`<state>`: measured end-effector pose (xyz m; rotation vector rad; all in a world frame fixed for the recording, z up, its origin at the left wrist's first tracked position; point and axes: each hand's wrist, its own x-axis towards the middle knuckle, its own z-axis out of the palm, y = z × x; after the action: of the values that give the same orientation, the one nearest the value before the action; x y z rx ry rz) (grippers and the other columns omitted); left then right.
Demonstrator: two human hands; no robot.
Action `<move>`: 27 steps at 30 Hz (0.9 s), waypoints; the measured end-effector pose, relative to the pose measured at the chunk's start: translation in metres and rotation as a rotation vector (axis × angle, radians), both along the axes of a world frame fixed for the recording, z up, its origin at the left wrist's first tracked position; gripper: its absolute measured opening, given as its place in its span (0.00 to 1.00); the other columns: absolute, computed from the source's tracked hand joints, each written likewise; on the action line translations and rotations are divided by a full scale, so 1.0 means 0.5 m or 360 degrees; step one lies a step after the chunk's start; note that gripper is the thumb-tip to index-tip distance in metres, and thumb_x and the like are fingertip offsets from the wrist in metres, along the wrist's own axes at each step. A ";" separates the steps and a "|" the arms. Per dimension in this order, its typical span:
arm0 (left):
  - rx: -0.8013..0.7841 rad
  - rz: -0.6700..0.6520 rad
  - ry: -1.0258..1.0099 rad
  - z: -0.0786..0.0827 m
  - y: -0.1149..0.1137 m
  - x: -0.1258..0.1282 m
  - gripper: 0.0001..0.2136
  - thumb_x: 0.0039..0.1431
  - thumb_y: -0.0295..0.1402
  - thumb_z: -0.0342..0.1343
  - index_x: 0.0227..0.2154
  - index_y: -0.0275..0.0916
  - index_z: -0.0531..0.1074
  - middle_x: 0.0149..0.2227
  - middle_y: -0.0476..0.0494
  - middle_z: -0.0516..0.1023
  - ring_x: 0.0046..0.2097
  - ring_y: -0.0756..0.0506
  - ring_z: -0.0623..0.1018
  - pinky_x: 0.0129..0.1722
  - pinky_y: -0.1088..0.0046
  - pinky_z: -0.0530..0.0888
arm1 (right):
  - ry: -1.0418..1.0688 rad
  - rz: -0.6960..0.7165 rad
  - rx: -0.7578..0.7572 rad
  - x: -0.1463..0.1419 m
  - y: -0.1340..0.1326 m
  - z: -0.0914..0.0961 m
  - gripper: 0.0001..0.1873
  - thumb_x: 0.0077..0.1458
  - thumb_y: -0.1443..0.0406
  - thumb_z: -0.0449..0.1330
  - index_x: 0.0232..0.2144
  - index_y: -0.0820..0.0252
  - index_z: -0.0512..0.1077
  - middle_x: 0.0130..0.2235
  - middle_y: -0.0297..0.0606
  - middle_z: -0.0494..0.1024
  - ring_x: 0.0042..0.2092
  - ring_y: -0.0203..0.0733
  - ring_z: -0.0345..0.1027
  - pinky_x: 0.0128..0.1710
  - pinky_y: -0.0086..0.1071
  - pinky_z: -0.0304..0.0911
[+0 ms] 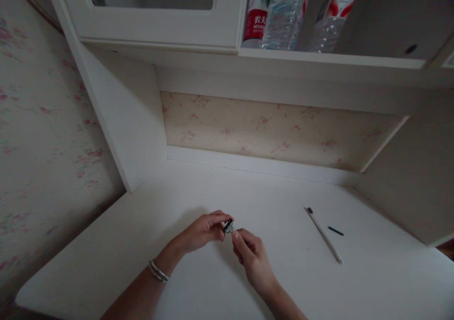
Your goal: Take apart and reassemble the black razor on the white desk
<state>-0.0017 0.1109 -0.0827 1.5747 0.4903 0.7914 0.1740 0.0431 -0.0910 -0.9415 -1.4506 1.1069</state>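
Observation:
Both of my hands meet just above the white desk, near its front middle. My left hand, with bracelets on the wrist, pinches a small black and silver object between thumb and fingertips. My right hand grips the same small object from the right side, its fingers curled. I cannot make out what the object is. A thin white stick with a dark tip lies on the desk to the right, apart from my hands. Beside it rests a short dark piece.
A white cabinet with a glass door hangs over the desk. On the open shelf to its right stand three plastic bottles. Floral wallpaper covers the back wall and the left wall. White side panels box in the desk.

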 end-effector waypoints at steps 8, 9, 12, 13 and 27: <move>-0.0005 -0.0024 -0.0011 0.015 -0.004 0.000 0.23 0.51 0.47 0.63 0.45 0.39 0.72 0.40 0.44 0.63 0.35 0.49 0.65 0.33 0.76 0.63 | -0.0075 -0.0056 0.0028 -0.001 -0.001 0.005 0.27 0.64 0.47 0.54 0.25 0.62 0.70 0.21 0.30 0.58 0.22 0.38 0.48 0.20 0.29 0.44; 0.0018 -0.0023 0.0001 0.019 -0.005 -0.001 0.22 0.51 0.48 0.62 0.45 0.39 0.73 0.40 0.44 0.63 0.35 0.49 0.65 0.33 0.76 0.63 | -0.0073 -0.0058 0.0022 -0.001 -0.001 0.004 0.27 0.64 0.47 0.54 0.25 0.62 0.70 0.21 0.30 0.58 0.22 0.38 0.48 0.20 0.29 0.43; 0.0080 -0.0011 0.0059 0.031 -0.009 -0.002 0.22 0.52 0.49 0.61 0.42 0.37 0.73 0.39 0.44 0.64 0.35 0.48 0.65 0.34 0.76 0.63 | -0.0062 -0.0051 -0.0002 0.001 0.000 0.001 0.27 0.64 0.46 0.54 0.25 0.63 0.70 0.21 0.30 0.57 0.22 0.37 0.47 0.20 0.28 0.43; 0.0085 -0.0010 0.0072 0.033 -0.009 -0.002 0.22 0.51 0.50 0.61 0.41 0.37 0.73 0.39 0.44 0.64 0.35 0.48 0.65 0.34 0.76 0.63 | -0.0056 -0.0040 -0.0020 0.002 0.001 0.001 0.27 0.64 0.46 0.54 0.25 0.63 0.70 0.21 0.30 0.57 0.22 0.37 0.47 0.19 0.28 0.42; 0.0139 -0.0054 0.0188 0.030 -0.006 -0.017 0.22 0.50 0.53 0.60 0.35 0.35 0.77 0.33 0.45 0.65 0.37 0.46 0.66 0.36 0.75 0.62 | 0.0106 0.0446 -0.0466 0.021 0.019 0.016 0.31 0.57 0.39 0.56 0.28 0.63 0.68 0.16 0.26 0.56 0.15 0.32 0.40 0.13 0.24 0.36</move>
<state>-0.0101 0.1077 -0.0677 1.7136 0.5189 0.7052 0.1846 0.0524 -0.0829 -0.9084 -1.4184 1.5752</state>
